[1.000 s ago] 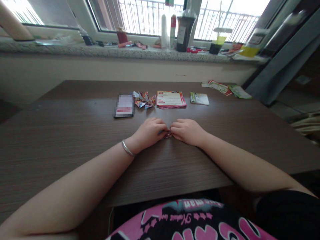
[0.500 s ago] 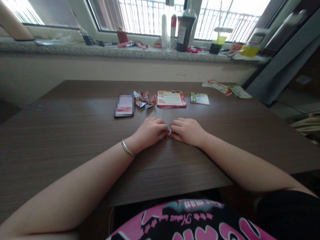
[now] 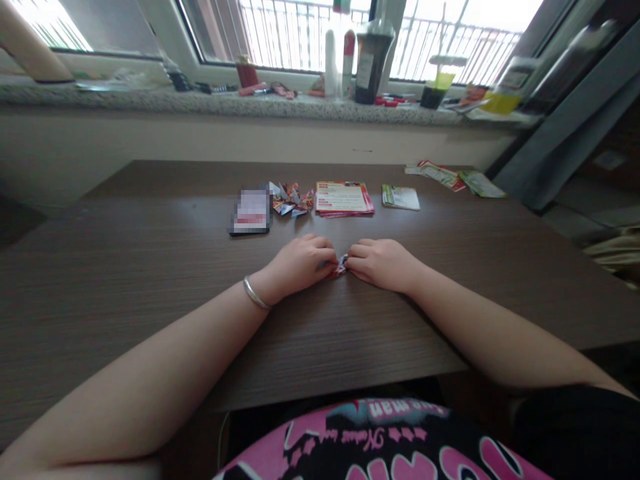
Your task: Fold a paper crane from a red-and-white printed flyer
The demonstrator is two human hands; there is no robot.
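Observation:
Between my hands, just above the tabletop, is a small piece of folded printed paper [image 3: 342,265], red, white and bluish. My left hand [image 3: 307,261], with a silver bangle on its wrist, pinches the left end of it. The fingers of my right hand [image 3: 377,263] are bent together at its right end. Most of the paper is hidden behind the fingertips. Beyond my left hand lies a cluster of folded paper pieces [image 3: 293,200] with pointed ends. A stack of printed sheets [image 3: 343,198] with red edges sits to the right of that cluster.
A phone [image 3: 251,212] with a blurred screen lies left of the folded pieces. Farther right are a small stack of green-and-white cards [image 3: 401,197] and some loose paper strips [image 3: 440,175]. Bottles and small items stand on the stone windowsill [image 3: 280,107] behind the brown table [image 3: 150,267].
My right hand has shifted slightly to the right, away from my left hand. More of the folded paper shows between them. My left hand stays nearly in place.

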